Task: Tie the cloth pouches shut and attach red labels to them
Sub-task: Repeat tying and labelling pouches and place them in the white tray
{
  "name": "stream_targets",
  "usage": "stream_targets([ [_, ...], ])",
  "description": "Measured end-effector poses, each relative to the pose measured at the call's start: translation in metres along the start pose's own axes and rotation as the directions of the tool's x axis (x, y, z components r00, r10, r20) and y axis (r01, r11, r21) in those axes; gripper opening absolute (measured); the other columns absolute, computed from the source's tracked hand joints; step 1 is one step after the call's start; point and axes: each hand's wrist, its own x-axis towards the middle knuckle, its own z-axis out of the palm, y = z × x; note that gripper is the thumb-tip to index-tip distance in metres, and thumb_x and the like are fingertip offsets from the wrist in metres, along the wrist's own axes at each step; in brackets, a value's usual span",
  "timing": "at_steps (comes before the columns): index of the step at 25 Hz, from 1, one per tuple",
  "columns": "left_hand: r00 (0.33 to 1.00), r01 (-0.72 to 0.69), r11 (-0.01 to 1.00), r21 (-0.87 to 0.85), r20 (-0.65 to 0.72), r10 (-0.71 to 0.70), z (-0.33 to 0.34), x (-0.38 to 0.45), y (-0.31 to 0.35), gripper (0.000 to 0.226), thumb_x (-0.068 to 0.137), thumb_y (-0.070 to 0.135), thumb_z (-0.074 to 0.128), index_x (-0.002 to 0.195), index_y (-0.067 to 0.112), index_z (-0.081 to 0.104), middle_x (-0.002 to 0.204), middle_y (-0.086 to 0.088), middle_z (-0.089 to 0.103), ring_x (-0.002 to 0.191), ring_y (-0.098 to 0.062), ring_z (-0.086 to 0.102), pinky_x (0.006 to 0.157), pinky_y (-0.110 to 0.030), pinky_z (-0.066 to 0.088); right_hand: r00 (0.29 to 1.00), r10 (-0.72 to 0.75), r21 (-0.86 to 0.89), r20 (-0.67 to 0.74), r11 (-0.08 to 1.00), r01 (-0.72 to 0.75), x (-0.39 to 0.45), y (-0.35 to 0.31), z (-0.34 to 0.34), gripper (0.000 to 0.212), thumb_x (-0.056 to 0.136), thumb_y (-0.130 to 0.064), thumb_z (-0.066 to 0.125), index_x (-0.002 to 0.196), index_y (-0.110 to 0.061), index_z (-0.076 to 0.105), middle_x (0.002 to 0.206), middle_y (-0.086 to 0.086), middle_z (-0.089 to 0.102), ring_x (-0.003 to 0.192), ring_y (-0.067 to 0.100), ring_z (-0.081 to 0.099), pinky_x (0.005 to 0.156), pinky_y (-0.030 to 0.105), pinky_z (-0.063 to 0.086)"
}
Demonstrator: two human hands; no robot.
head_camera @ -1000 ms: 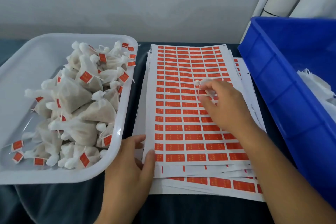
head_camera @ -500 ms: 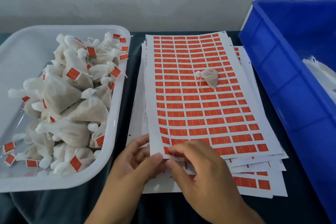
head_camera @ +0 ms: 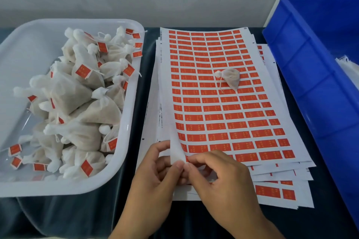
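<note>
A small white cloth pouch [head_camera: 230, 78], tied at its neck with a loose string, lies alone on the top sheet of red labels [head_camera: 223, 103]. That sheet tops a stack of label sheets in the middle of the table. My left hand [head_camera: 157, 172] pinches the sheet's near left corner, which curls up off the stack. My right hand [head_camera: 217, 176] pinches the same corner from the right, fingertips against the left thumb.
A white plastic tray [head_camera: 124, 141] on the left holds several tied pouches with red labels. A blue crate [head_camera: 303, 75] on the right holds white cloth at its right edge. Dark cloth covers the table, and a grey wall stands behind.
My right hand left the pouch on the sheet and came down to the near left corner. Both hands now pinch that corner, and the sheet's left edge has lifted.
</note>
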Motion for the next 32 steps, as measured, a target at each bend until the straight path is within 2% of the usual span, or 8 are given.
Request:
stream_targets([
  [5,0.999,-0.031,0.994,0.102,-0.007,0.032,0.004,-0.003,0.000,0.037,0.098,0.015,0.062,0.114,0.048,0.059,0.095,-0.005,0.078,0.082,-0.024,0.074,0.074,-0.025,0.058,0.999,0.025,0.046,0.024,0.999,-0.027,0.003,0.001,0.000,0.020,0.091,-0.051,0.060,0.089,-0.035,0.072,0.083,-0.025,0.066,0.081,-0.002,0.066,0.065,0.013,0.055],
  [8,0.999,-0.038,0.990,0.133,-0.016,0.040,0.005,-0.005,-0.001,0.035,0.098,0.014,0.063,0.117,0.044,0.058,0.092,-0.005,0.077,0.078,-0.024,0.072,0.073,-0.026,0.059,1.000,0.006,0.009,0.013,1.000,-0.006,0.003,0.001,0.000,0.020,0.092,-0.050,0.057,0.087,-0.035,0.069,0.081,-0.024,0.065,0.077,-0.001,0.066,0.063,0.014,0.055],
  [13,0.998,-0.036,0.988,0.149,-0.046,0.044,0.004,-0.006,-0.002,0.035,0.098,0.011,0.063,0.120,0.037,0.059,0.089,-0.006,0.076,0.073,-0.024,0.071,0.070,-0.025,0.058,0.996,-0.059,-0.087,0.064,0.994,0.065,0.004,-0.001,-0.001,0.030,0.096,-0.054,0.054,0.097,-0.031,0.073,0.087,-0.021,0.067,0.073,-0.001,0.064,0.061,0.015,0.055],
  [18,0.998,-0.034,0.990,0.133,-0.052,0.042,0.005,-0.006,0.002,0.043,0.093,0.011,0.069,0.105,0.052,0.062,0.081,-0.006,0.075,0.067,-0.019,0.070,0.067,-0.022,0.056,0.992,-0.065,-0.119,0.107,0.990,0.077,0.008,0.002,-0.007,0.025,0.097,-0.046,0.055,0.092,-0.029,0.072,0.084,-0.020,0.066,0.071,-0.001,0.062,0.063,0.013,0.053],
  [23,0.996,-0.030,0.993,0.112,-0.076,0.039,0.007,-0.008,0.002,0.041,0.091,0.014,0.070,0.104,0.051,0.062,0.083,-0.007,0.076,0.071,-0.021,0.072,0.066,-0.023,0.057,0.993,-0.061,-0.117,0.101,0.991,0.072,0.010,0.004,-0.005,0.020,0.096,-0.040,0.055,0.088,-0.027,0.068,0.081,-0.019,0.061,0.069,0.002,0.059,0.059,0.017,0.052],
  [26,0.993,-0.029,0.990,0.139,-0.110,0.045,0.008,-0.008,0.004,0.043,0.092,0.013,0.070,0.109,0.051,0.060,0.083,-0.004,0.076,0.071,-0.020,0.072,0.065,-0.023,0.058,0.998,0.006,-0.056,0.069,0.998,-0.003,0.009,0.006,-0.001,0.018,0.097,-0.039,0.058,0.088,-0.026,0.066,0.082,-0.019,0.062,0.073,0.006,0.062,0.062,0.020,0.053],
  [29,0.982,-0.031,0.971,0.238,-0.173,0.073,0.007,-0.011,0.003,0.059,0.091,0.013,0.070,0.126,0.056,0.046,0.080,-0.001,0.073,0.069,-0.021,0.073,0.065,-0.024,0.059,0.991,0.125,0.070,0.047,0.989,-0.128,0.011,0.006,-0.003,0.016,0.097,-0.040,0.059,0.086,-0.029,0.065,0.077,-0.021,0.063,0.084,0.003,0.065,0.067,0.013,0.053],
  [32,0.977,-0.074,0.910,0.407,-0.151,0.147,0.004,-0.015,0.003,0.070,0.092,0.019,0.066,0.132,0.067,0.036,0.084,0.004,0.070,0.068,-0.018,0.071,0.065,-0.024,0.060,0.963,0.241,0.252,0.120,0.931,-0.264,0.016,0.005,-0.015,0.023,0.094,-0.052,0.053,0.086,-0.033,0.064,0.074,-0.015,0.067,0.072,0.005,0.068,0.062,0.015,0.055],
])
